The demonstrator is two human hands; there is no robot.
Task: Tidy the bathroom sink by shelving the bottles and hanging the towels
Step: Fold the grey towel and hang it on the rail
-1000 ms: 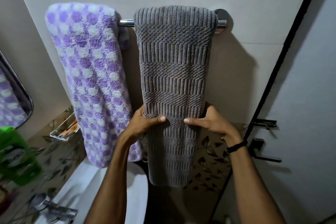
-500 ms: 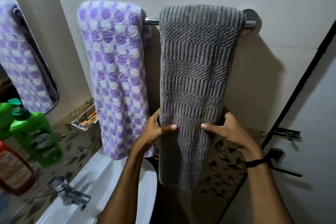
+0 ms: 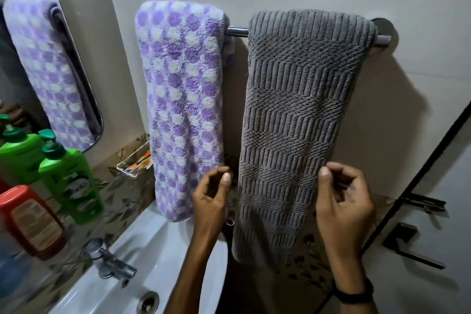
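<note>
Grip slack: left hand (image 3: 212, 195), right hand (image 3: 344, 199) flank grey towel (image 3: 293, 122); sink (image 3: 153, 245) below.

Both hands are raised side by side and apart, backs toward the camera. The left hand (image 3: 212, 195) has loosely curled fingers and grips nothing. The right hand (image 3: 344, 197) mirrors it, fingers loosely bent, thumb up.

You stand in home bathroom. White sink (image 3: 158, 245), tap (image 3: 112, 261) at its rear edge. Mirror (image 3: 38, 71) on wall above sink, to left. Green bottle (image 3: 74, 178), red bottle (image 3: 30, 222) on ledge left of sink. Towel rail (image 3: 237, 31) above sink, to right; purple dotted towel (image 3: 183, 109), grey towel (image 3: 298, 122) draped over it.
</note>
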